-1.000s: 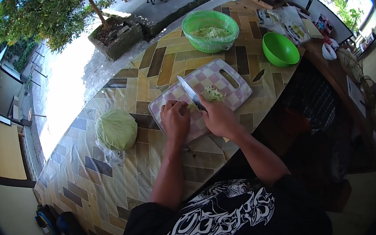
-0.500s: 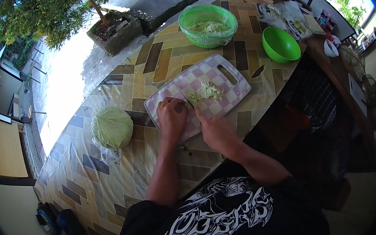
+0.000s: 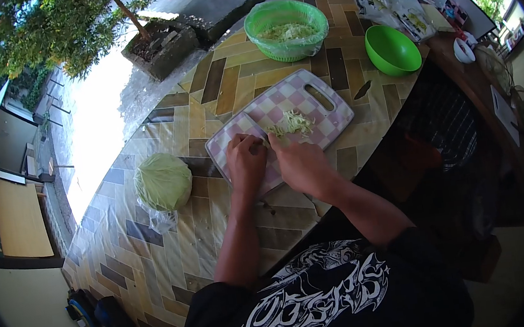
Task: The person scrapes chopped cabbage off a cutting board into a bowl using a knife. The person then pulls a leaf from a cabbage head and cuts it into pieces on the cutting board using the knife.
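Note:
A pink-and-white checked cutting board (image 3: 334, 130) lies at a slant on the table. My left hand (image 3: 247, 160) presses on its left part, fingers curled over a small piece of cabbage that they mostly hide. Close beside it, my right hand (image 3: 302, 162) is closed around the handle of a knife (image 3: 259, 127), its index finger stretched along the top. Only a thin line of blade shows, next to my left fingertips. Shredded cabbage (image 3: 295, 123) lies in a loose heap just beyond the knife. A pale green cabbage (image 3: 163, 181) sits on the table, left of the board.
A green basket (image 3: 288, 49) lined with clear plastic holds more shreds behind the board. Toward the back right stands a bright green bowl (image 3: 392, 50), with plastic packages (image 3: 401, 15) beyond it. Clear plastic covers the wood-patterned table (image 3: 214, 195), whose front edge runs near my body.
The view has shifted slightly. My right hand has moved a little forward and closer to my left fingers. Both hands keep their hold at the board.

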A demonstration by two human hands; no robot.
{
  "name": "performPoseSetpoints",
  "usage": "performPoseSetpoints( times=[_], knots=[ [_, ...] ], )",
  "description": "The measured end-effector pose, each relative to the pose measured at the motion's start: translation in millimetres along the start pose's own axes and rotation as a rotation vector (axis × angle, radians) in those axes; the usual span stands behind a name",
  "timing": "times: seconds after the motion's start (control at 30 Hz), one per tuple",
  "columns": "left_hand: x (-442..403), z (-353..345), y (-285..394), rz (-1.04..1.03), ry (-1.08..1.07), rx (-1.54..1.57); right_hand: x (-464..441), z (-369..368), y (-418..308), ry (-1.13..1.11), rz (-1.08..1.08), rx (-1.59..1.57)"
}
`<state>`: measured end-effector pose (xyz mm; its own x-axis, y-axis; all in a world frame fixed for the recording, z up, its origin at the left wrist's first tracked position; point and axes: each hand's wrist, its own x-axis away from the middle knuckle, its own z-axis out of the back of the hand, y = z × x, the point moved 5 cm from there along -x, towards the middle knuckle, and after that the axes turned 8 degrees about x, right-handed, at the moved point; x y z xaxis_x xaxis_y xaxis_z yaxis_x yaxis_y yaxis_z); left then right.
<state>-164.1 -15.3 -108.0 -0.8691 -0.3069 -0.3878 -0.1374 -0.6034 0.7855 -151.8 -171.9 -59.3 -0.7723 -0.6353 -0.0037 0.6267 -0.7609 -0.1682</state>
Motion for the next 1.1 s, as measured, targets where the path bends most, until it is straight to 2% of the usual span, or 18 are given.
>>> performPoseSetpoints(
  times=[0.23, 0.3, 0.4, 0.6, 0.8, 0.9, 1.0, 1.1],
  knots=[
    [-0.7, -2.7, -6.2, 0.019, 0.032, 0.039, 12.0, -28.4, -16.8, 0.026, -0.037, 0.058],
    [-2.3, -1.6, -3.8, -0.002, 0.021, 0.036, -2.6, -24.6, -11.7, 0.09, -0.022, 0.067],
    [-1.8, 0.1, 0.2, 0.029, 0.015, 0.047, -13.2, -11.1, -5.9, 0.068, -0.008, 0.018],
    [-1.2, -1.6, -4.3, 0.019, 0.034, 0.041, 9.5, -19.3, -17.0, 0.092, -0.038, 0.05],
    [-1.1, 2.9, -0.8, 0.147, 0.103, 0.117, -18.0, -26.3, -13.1, 0.133, -0.018, 0.071],
    [-1.2, 2.2, -5.8, 0.085, 0.071, 0.091, -21.8, -16.1, -7.2, 0.153, 0.034, 0.069],
    [-0.1, 2.3, -8.5, 0.095, 0.049, 0.126, -3.9, -5.7, -10.6, 0.086, 0.0, 0.055],
    [-1.7, 2.9, -6.7, 0.059, 0.065, 0.103, 4.7, -25.6, -18.2, 0.052, -0.043, 0.084]
  ],
)
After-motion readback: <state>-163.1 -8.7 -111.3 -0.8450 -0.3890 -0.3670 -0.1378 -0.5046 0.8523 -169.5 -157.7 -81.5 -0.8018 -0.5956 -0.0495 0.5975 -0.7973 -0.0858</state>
